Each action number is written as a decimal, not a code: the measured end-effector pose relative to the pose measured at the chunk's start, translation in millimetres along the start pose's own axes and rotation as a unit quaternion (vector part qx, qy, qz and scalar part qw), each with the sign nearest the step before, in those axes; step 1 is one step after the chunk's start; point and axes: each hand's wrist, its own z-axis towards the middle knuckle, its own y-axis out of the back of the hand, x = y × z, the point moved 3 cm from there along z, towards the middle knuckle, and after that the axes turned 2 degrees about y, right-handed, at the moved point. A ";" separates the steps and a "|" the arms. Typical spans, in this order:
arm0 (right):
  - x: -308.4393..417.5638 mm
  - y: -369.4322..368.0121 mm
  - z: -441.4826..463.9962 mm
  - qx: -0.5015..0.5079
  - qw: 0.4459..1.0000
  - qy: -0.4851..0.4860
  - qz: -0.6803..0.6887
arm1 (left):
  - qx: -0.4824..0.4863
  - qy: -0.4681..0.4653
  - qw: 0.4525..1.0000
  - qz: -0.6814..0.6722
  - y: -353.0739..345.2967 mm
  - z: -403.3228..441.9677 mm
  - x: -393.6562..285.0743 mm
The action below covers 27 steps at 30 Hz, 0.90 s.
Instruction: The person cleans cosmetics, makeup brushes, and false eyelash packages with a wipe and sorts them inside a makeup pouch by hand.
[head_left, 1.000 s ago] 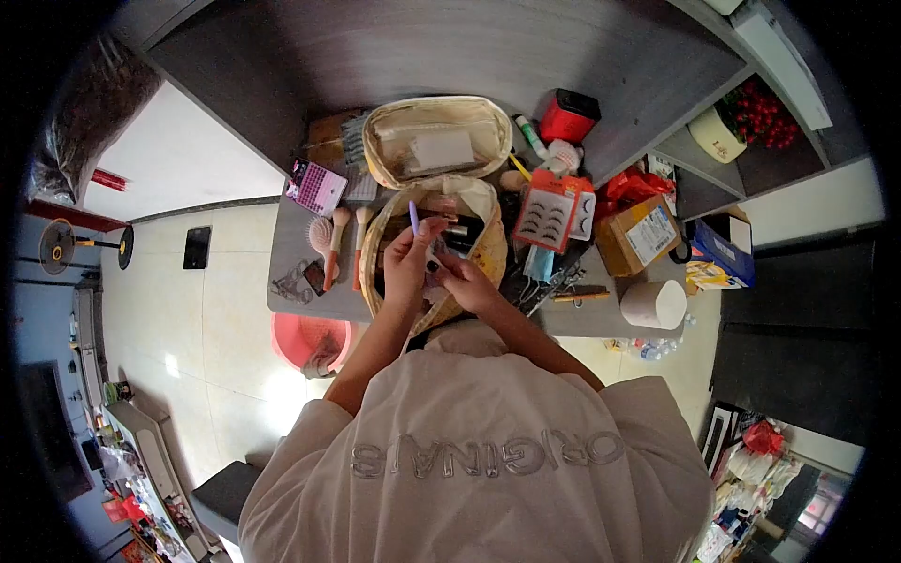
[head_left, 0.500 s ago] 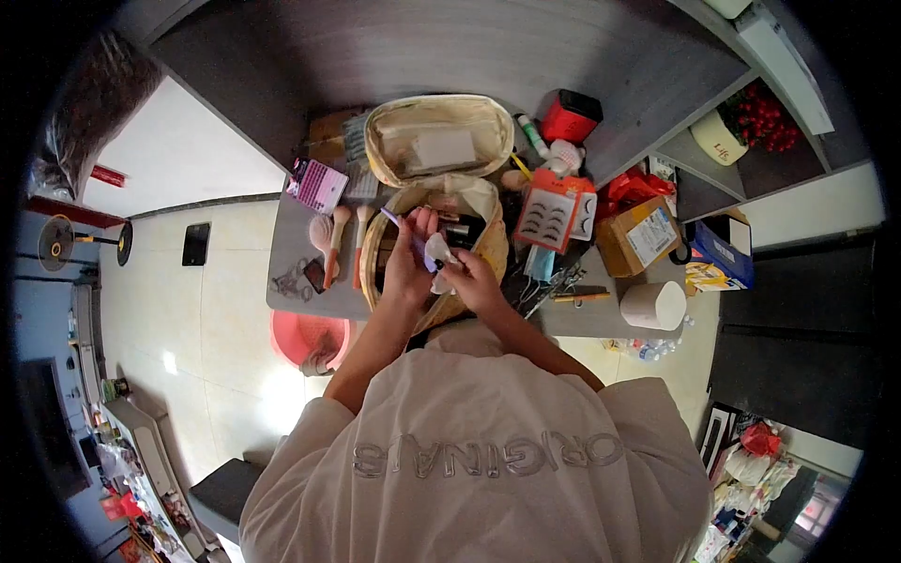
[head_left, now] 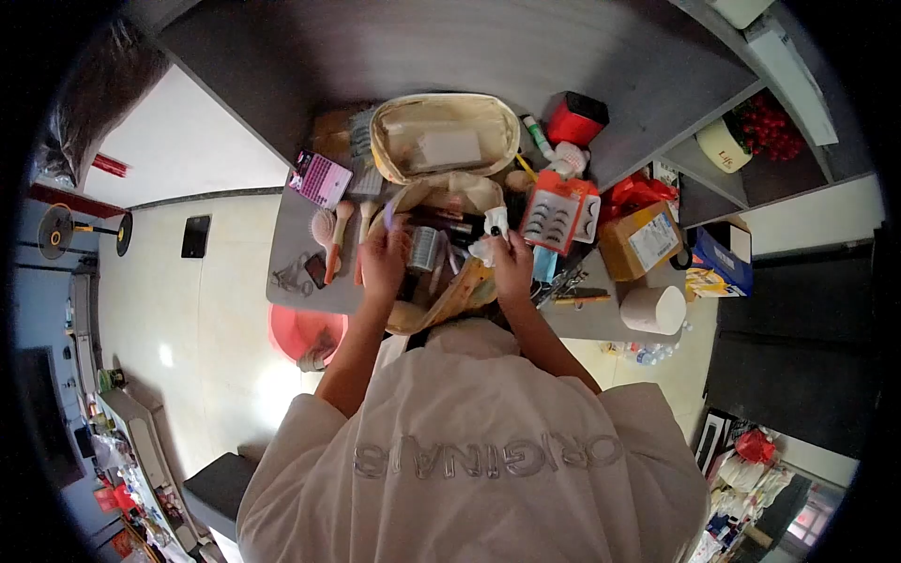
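An open cream cosmetic bag (head_left: 483,192) stands on the grey desk, its lid folded back behind it. Inside lie several dark tubes and a ribbed silvery cylinder (head_left: 423,250). Over the bag's left side is my left hand (head_left: 384,261), its fingers closed around a slim purple item (head_left: 389,216). My right hand (head_left: 512,267) pinches a crumpled white tissue (head_left: 496,223) at the bag's right edge, with a small black thing beside the fingertips. The two hands are apart, one on each side of the bag.
Brushes (head_left: 341,220) and a pink hairbrush (head_left: 323,227) lie left of the bag. On the right are an eyelash pack (head_left: 551,216), a cardboard box (head_left: 641,241) and a white roll (head_left: 652,311). A pink basin (head_left: 305,330) sits below the desk's left edge.
My hands have moved apart from each other. The purple item has gone left with my left hand, the white tissue right with my right hand, and the bag's contents now show between them.
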 end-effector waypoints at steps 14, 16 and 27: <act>-10.1 -12.0 -3.9 0.108 0.986 -0.114 -0.063 | 0.160 -0.188 0.931 0.269 -34.6 -26.2 6.9; -5.4 1.7 6.3 0.045 0.993 -0.105 -0.035 | 0.170 -0.188 0.922 0.293 -28.9 -31.0 -1.3; -40.8 2.7 14.0 0.070 0.990 -0.089 0.082 | 0.103 -0.151 0.921 0.344 -36.7 -5.7 30.5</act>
